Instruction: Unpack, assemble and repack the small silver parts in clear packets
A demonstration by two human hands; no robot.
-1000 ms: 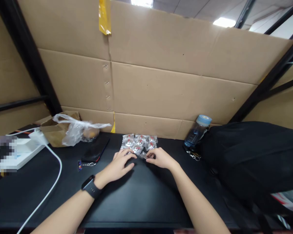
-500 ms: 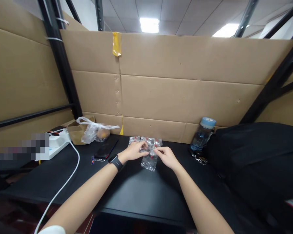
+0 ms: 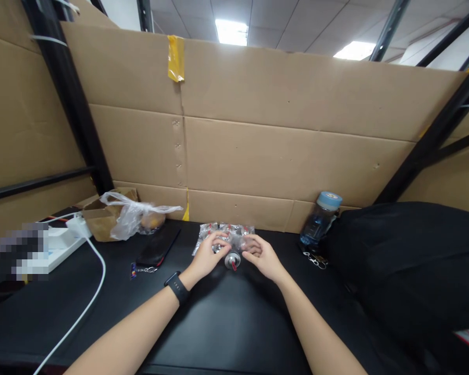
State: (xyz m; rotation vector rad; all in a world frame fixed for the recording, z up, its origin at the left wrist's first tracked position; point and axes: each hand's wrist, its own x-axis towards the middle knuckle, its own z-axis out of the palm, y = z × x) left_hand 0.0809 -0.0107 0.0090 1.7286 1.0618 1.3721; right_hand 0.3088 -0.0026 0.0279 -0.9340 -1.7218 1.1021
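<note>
A small round silver item (image 3: 232, 260) with a red tab on it is in front of my hands, its kind unclear. Just behind it is a crumpled clear plastic bag (image 3: 236, 241), blurred, between my fingers. My left hand (image 3: 210, 254), with a black watch on the wrist, has its thumb and bent fingers at the bag's left side. At the right side, the curled fingers of my right hand (image 3: 262, 256) hold the bag. Several more clear packets (image 3: 205, 232) with silver and red contents lie behind the hands, partly hidden by them.
On the left are a black phone or pouch (image 3: 155, 250) with a keychain, a tied plastic bag (image 3: 135, 216), an open cardboard box (image 3: 97, 221) and a white power strip (image 3: 68, 242) with its cable. To the right stand a blue-lidded bottle (image 3: 319, 221) and a black backpack (image 3: 406, 265). Cardboard (image 3: 242, 161) walls the back.
The silver item with the red tab now shows bare in front of the hands, where a clear packet hung before. My hands are slightly farther apart, and the view has shifted a little.
</note>
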